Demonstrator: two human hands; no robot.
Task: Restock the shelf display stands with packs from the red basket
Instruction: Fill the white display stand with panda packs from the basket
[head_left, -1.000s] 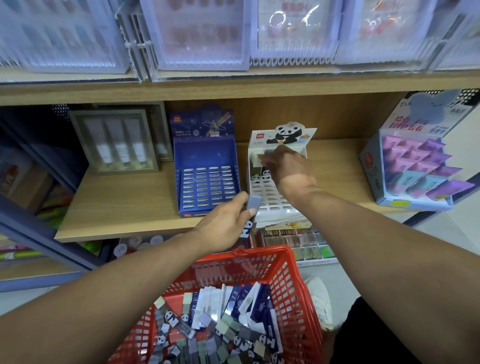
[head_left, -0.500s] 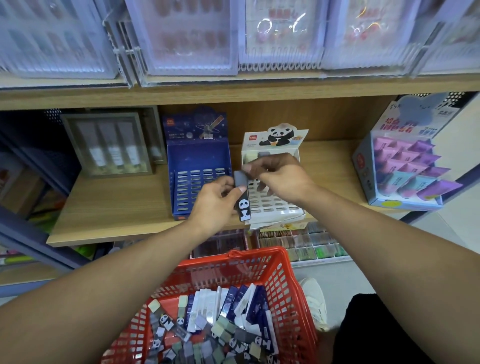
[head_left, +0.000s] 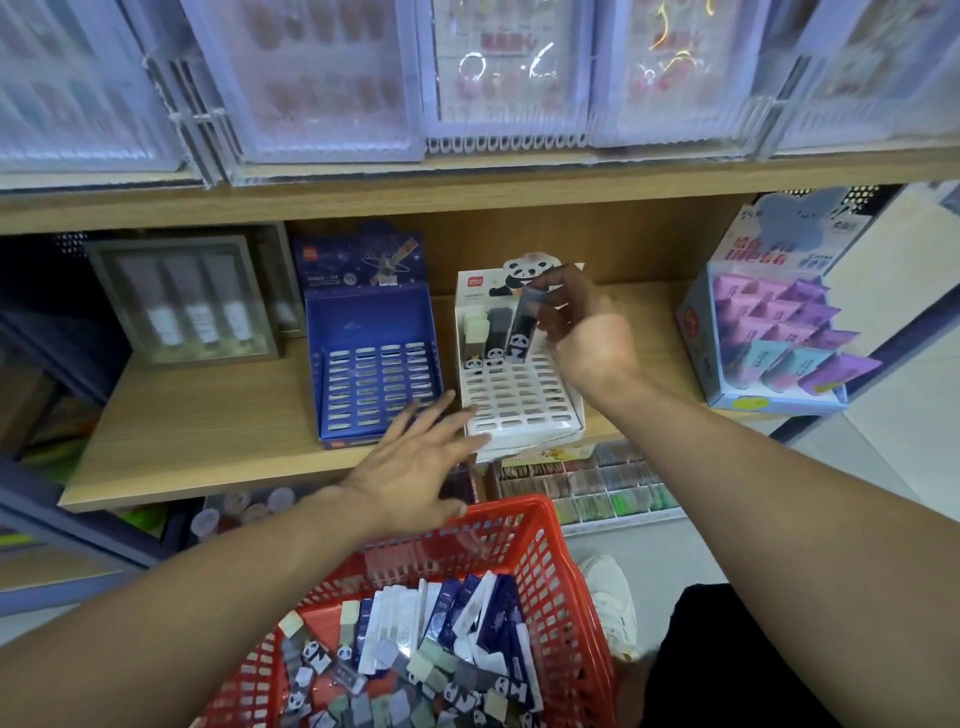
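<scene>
Wooden shop shelving fills the view. On the middle shelf (head_left: 218, 441), the right hand (head_left: 582, 332) pinches a slim dark panda pack (head_left: 521, 332) over the back row of a white slotted stand (head_left: 519, 400); two packs already stand there, most slots empty. Beside it, a blue slotted stand (head_left: 376, 384) holds nothing. The left hand (head_left: 415, 462) hovers with its grip spread, empty. Below, the red basket (head_left: 550, 571), plastic mesh, remains heaped with glossy packs. Restocking looks barely begun.

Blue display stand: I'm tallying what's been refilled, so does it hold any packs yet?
No, the blue display stand shows only bare slots, while the packs stand in the white panda stand beside it.
</scene>
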